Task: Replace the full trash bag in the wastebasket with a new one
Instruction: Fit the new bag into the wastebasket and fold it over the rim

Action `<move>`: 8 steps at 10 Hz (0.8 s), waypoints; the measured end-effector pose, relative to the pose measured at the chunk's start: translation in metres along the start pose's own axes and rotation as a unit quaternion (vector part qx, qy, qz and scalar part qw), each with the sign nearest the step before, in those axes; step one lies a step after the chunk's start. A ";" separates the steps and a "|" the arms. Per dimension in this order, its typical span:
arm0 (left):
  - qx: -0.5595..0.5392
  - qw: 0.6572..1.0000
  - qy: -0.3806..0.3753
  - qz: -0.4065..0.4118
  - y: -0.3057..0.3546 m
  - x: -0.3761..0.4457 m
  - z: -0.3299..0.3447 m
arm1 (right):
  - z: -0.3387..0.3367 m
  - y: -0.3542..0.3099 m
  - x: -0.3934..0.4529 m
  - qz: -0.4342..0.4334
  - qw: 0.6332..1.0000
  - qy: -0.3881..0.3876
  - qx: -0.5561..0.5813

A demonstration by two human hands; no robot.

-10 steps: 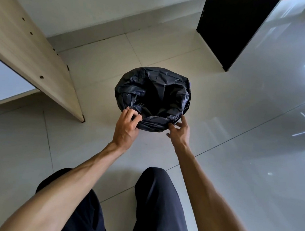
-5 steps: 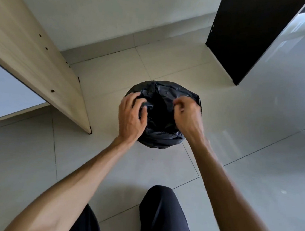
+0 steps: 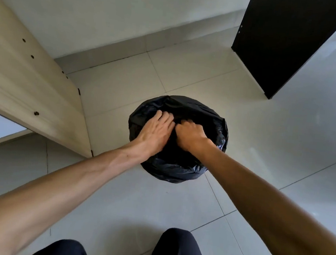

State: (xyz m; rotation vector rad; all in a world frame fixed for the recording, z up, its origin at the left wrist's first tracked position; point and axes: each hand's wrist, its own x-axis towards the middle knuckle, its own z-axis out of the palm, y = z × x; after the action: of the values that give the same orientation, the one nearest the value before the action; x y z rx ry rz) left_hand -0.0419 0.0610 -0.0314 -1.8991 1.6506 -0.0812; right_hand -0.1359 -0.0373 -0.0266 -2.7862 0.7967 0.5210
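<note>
A round bin lined with a crinkled black plastic bag (image 3: 171, 168) stands on the tiled floor in front of me. Both hands are down on top of the bag's mouth, close together. My left hand (image 3: 155, 131) lies palm down with its fingers reaching into the dark plastic. Beside it, my right hand (image 3: 191, 135) has its fingers curled into the bag material. The fingertips of both hands are hidden in the folds, and the bin's inside is covered by them.
A light wooden furniture panel (image 3: 29, 103) with small holes slants along the left, close to the bin. A black cabinet (image 3: 282, 41) stands at the back right. A white wall with a skirting runs behind. My dark-trousered knees (image 3: 178, 250) show at the bottom.
Both hands have moved from the bag's near rim up over its mouth and come together at the middle. The view has shifted closer to the bin.
</note>
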 end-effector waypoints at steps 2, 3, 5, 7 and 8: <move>-0.003 0.979 -0.185 0.087 0.005 0.031 0.048 | 0.056 0.016 0.023 -0.079 0.949 -0.213 -0.220; -0.239 0.967 -0.086 -0.024 0.008 0.041 0.062 | 0.064 0.021 0.029 -0.079 0.933 -0.242 -0.253; -0.562 0.812 -0.085 -0.131 0.032 0.061 0.049 | 0.075 0.019 0.038 -0.067 0.938 -0.281 -0.193; -0.152 0.929 -0.332 0.055 0.036 0.055 0.064 | 0.082 0.016 0.047 -0.056 0.931 -0.296 -0.206; -0.321 0.902 -0.282 -0.067 0.035 0.047 0.041 | 0.090 0.018 0.051 -0.032 0.941 -0.295 -0.160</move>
State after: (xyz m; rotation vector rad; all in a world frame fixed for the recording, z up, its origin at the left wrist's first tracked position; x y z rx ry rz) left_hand -0.0450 0.0333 -0.0976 -2.2030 1.2101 0.9793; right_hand -0.1305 -0.0511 -0.1310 -2.6529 0.5127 1.4949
